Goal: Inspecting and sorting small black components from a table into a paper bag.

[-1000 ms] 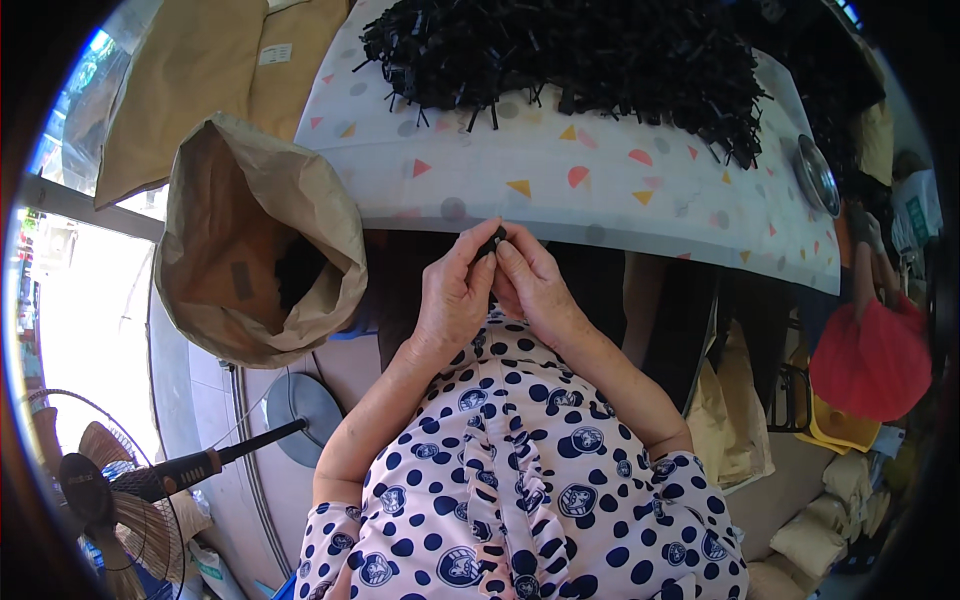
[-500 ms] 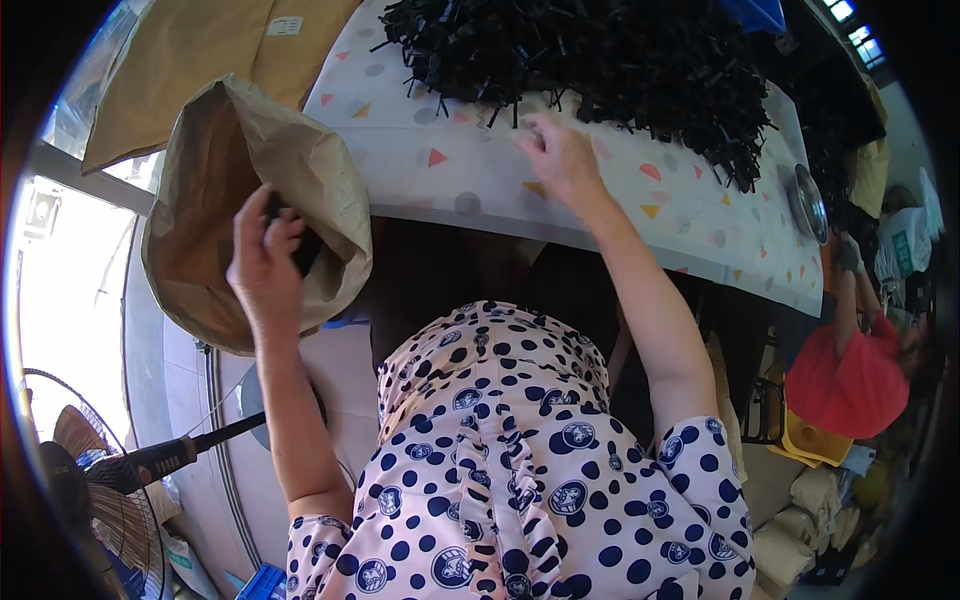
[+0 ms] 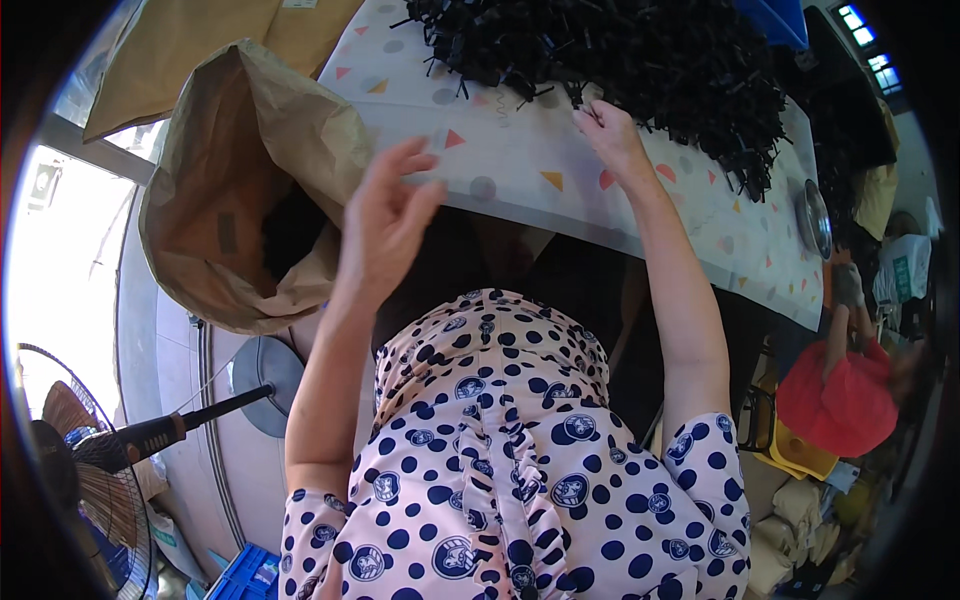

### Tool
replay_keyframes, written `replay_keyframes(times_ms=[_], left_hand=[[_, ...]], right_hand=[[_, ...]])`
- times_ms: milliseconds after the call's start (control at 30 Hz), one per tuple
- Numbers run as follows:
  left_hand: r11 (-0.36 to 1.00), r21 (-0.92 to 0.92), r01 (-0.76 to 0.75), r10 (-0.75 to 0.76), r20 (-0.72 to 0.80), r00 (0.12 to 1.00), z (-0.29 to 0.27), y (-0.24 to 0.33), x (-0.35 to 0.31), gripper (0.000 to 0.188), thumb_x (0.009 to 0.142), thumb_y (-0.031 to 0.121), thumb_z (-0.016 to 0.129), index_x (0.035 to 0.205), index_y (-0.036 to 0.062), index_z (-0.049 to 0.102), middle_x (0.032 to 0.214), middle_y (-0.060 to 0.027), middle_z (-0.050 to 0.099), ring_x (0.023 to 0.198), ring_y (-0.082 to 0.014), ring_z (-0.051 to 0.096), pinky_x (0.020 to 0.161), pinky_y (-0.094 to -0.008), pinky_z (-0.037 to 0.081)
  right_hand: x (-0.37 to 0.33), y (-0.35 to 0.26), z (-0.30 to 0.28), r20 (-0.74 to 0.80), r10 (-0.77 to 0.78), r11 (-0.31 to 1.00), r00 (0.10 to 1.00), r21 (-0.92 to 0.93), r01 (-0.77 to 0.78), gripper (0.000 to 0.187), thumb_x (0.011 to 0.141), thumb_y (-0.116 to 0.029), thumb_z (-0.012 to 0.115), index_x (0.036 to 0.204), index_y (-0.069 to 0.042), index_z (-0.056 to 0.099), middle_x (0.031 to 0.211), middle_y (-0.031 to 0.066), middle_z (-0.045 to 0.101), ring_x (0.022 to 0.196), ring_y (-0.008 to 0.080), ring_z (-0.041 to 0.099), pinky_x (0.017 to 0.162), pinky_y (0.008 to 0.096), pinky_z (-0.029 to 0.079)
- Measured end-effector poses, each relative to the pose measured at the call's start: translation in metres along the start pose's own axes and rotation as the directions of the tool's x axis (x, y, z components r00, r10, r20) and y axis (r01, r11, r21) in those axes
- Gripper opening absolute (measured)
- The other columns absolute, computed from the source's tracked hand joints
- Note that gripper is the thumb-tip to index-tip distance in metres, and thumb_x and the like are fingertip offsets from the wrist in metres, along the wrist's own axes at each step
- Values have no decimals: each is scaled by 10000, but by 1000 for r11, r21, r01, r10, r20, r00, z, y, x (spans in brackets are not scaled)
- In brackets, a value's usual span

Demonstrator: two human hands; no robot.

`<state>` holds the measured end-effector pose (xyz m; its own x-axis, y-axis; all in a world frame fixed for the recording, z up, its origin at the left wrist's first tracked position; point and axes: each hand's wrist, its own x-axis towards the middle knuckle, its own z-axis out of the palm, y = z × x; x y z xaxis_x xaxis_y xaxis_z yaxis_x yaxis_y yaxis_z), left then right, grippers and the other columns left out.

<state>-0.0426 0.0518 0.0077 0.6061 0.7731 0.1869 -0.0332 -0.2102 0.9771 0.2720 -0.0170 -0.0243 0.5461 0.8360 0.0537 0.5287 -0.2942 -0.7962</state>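
Observation:
A big pile of small black plastic pieces [image 3: 600, 60] with thin stems lies on the patterned tablecloth [image 3: 520, 165]. At the pile's near edge my right hand [image 3: 617, 143] pinches one of the black pieces, its fingertips partly hidden against the heap. My left hand [image 3: 385, 225] is in the air between the paper sack and the table edge, fingers apart and holding nothing. The brown paper sack [image 3: 215, 165] gapes open at the left, with a dark mass of black pieces [image 3: 295, 235] inside.
A standing fan [image 3: 95, 465] is at the lower left, near a blue crate [image 3: 245, 575]. A metal bowl [image 3: 815, 218] sits at the table's right edge. Beyond it, a person in a red top [image 3: 840, 400] works beside a yellow crate [image 3: 800, 452]. A blue bin [image 3: 775, 20] stands behind the pile.
My left hand has come out of the sack's mouth and moved right, its fingers spreading. My right hand has reached farther right and up to the pile's edge.

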Motion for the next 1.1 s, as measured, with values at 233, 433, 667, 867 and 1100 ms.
replay_keyframes(times_ms=[233,433,667,867,1100], left_hand=[[623,-612,487,-212,468,858,78,-12,29,591,910,247,618,1389,29,349,1186,-177,590,903,-225,662,703,-252,529],[618,-611,495,-228,463,856,89,-10,12,415,911,163,614,1291,44,499,1097,-136,643,815,-166,678,651,-228,540],[598,-594,538,-341,419,842,89,-15,-2,352,892,121,634,1228,58,549,968,-79,679,711,-118,659,624,-200,525],[828,-366,425,-322,310,895,88,-3,-12,337,873,78,648,1200,65,571,922,-46,663,644,-69,595,576,-160,453],[892,-318,321,-250,242,937,89,-5,-18,300,855,-16,618,1149,39,600,880,-18,610,700,-47,556,618,-177,481]], right_hand=[[-108,-39,13,-38,-207,969,978,130,211,102,909,-103,574,917,-1,565,704,-15,528,616,84,436,578,215,391],[-144,-39,32,-62,-300,926,952,222,306,149,931,-58,543,1064,8,542,727,69,566,646,106,506,615,232,436],[-163,-26,48,-36,-316,936,948,154,318,175,936,-54,529,1097,11,553,763,71,615,682,128,571,648,256,471],[-171,-40,39,-42,-44,833,998,551,60,310,1006,-237,435,1199,-5,507,661,-35,484,544,57,427,491,198,344],[-162,-56,45,147,-8,767,989,635,-88,349,1009,-252,415,1257,-9,449,705,-26,481,579,33,398,515,176,328]])
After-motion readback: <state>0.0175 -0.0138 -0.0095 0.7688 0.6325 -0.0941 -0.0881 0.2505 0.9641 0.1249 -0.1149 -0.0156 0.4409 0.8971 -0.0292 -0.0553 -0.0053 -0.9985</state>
